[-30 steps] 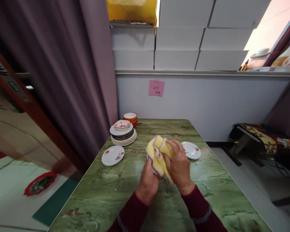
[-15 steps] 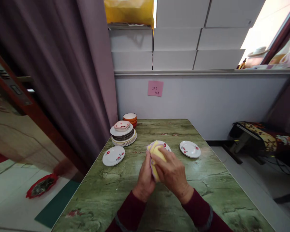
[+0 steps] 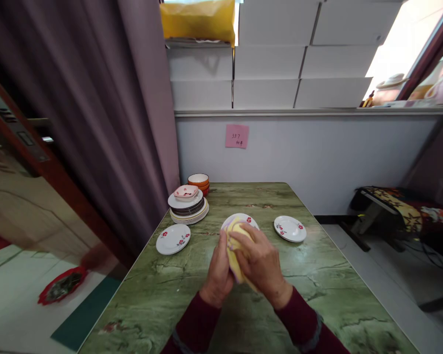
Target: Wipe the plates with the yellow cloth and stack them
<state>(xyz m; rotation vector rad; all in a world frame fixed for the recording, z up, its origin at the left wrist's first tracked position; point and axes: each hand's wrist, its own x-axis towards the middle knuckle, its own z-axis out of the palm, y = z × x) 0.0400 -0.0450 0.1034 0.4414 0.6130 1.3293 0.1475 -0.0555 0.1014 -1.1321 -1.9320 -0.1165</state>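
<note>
A yellow cloth (image 3: 235, 259) with a pale purple edge is bunched between my hands over the middle of the table. My left hand (image 3: 218, 275) is closed against its left side, thumb upward. From the right, my right hand (image 3: 260, 258) presses the cloth with curled fingers. Just beyond them shows the far rim of a white plate (image 3: 239, 217) with red flowers. The cloth and fingers hide its near part, and I cannot tell whether it is held or lies on the table. Whether the folds wrap anything else is hidden too.
Flowered plates (image 3: 173, 239) lie at left, and others (image 3: 290, 229) at right, on the green marbled table (image 3: 162, 305). At the back left stand stacked plates (image 3: 189, 211), a pink square dish (image 3: 186, 192) and orange bowls (image 3: 198, 180). A curtain (image 3: 143, 98) hangs beside them.
My hands and the cloth have shifted slightly left and toward me. More of the flowered plate's far rim shows behind the cloth. The other plates stay in place.
</note>
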